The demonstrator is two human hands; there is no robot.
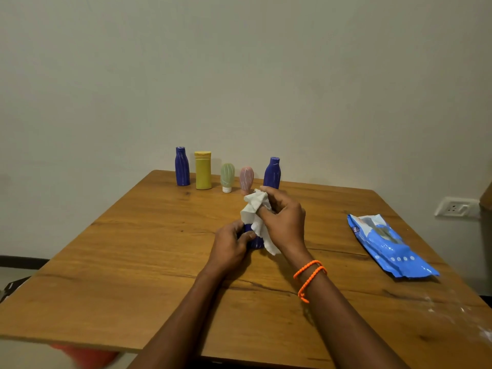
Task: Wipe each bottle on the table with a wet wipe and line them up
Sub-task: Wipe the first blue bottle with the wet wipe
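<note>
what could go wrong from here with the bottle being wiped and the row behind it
The right hand rubs the white wet wipe just in front of the pink tube bottle and the dark blue plastic bottle; a wide stroke might topple them. The left hand grips only the base of the blue bottle being wiped, which may slip.

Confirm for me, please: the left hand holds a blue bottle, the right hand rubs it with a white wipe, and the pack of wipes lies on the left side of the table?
Not quite. The head view shows the pack of wipes on the right side of the table, not the left. The rest holds: left hand on the blue bottle, right hand with the white wipe.
</note>
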